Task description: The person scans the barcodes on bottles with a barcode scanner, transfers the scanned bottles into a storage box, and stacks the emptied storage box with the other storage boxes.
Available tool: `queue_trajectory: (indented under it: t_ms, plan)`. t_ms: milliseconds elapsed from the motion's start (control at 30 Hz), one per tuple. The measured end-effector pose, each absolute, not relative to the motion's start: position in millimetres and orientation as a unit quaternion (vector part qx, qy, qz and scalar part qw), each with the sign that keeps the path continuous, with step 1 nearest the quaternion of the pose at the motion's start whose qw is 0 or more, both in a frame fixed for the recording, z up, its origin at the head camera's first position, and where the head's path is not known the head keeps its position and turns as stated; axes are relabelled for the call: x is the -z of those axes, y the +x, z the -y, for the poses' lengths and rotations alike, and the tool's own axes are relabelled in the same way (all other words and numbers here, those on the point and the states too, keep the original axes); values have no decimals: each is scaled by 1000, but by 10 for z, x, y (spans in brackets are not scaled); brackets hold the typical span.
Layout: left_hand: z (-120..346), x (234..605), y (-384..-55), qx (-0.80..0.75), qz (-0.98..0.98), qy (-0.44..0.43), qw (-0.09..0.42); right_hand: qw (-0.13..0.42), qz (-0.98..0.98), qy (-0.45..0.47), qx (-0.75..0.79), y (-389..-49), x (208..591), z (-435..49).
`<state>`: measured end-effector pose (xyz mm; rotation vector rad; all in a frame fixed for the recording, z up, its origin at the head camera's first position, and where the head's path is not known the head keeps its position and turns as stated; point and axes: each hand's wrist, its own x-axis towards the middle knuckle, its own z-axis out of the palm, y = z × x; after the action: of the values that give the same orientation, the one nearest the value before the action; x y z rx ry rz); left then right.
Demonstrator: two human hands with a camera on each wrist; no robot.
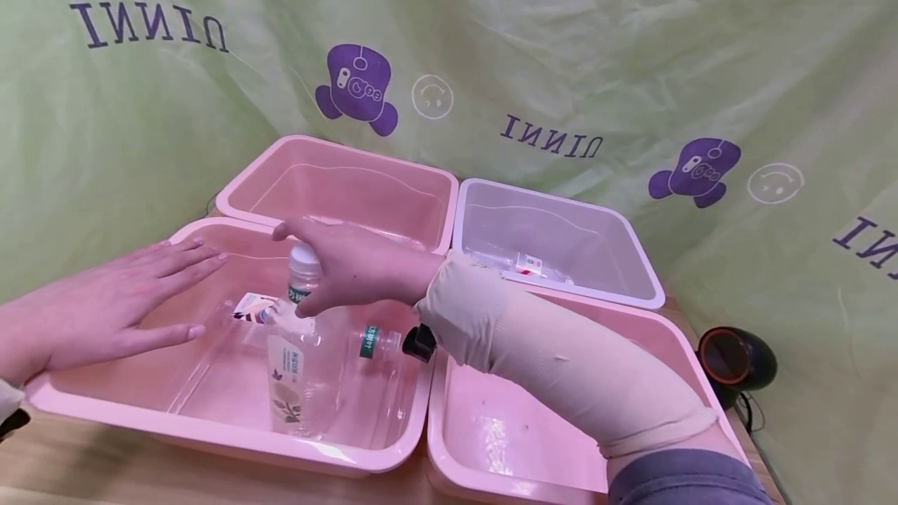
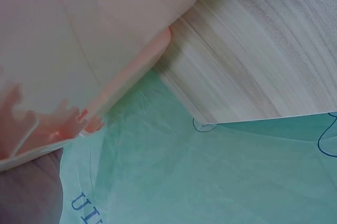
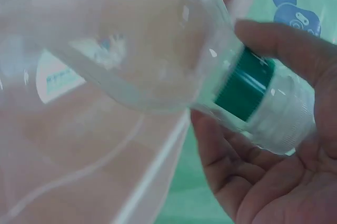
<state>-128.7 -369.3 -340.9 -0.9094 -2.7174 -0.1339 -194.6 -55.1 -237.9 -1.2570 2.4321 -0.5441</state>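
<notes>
My right hand (image 1: pixel 365 263) holds a clear plastic bottle (image 1: pixel 286 380) by its neck, thumb on one side and fingers on the other. The bottle stands roughly upright inside the front left pink bin (image 1: pixel 210 431), with a white cap and a printed label. Up close in the right wrist view, the fingers (image 3: pixel 287 42) curl about the green neck band (image 3: pixel 245 84). Across that bin's left side, my left hand (image 1: pixel 133 294) reaches with straight, spread fingers and nothing in it. Another clear bottle with a green band (image 1: pixel 369 341) lies in the same bin.
Behind stands a second pink bin (image 1: pixel 351 158), beside a pale grey bin (image 1: pixel 561 213) with a clear labelled bottle (image 1: pixel 529 264) lying inside. A third pink bin (image 1: pixel 526 482) is at front right under my right forearm. A black rounded device (image 1: pixel 761 365) sits at the right.
</notes>
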Motion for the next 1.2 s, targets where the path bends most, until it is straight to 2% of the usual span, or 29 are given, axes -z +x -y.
queue_trajectory:
  t_ms: [133,233,367,667,1200]
  plan:
    - [3681,3411,-1307,42,937,-319,138,182,-840,-430,277,-1949,2485,541]
    - [3671,3402,-1323,38,934,-325,143,209,-824,-409,332,-1947,2568,525]
    - [3665,3392,-1342,40,934,-326,141,230,-824,-387,343,-1950,2636,487]
    - [3660,3409,-1386,43,933,-329,140,230,-835,-361,347,-2037,2604,354]
    - [3726,3468,-1342,47,929,-333,154,190,-773,-266,544,-2211,2195,-143]
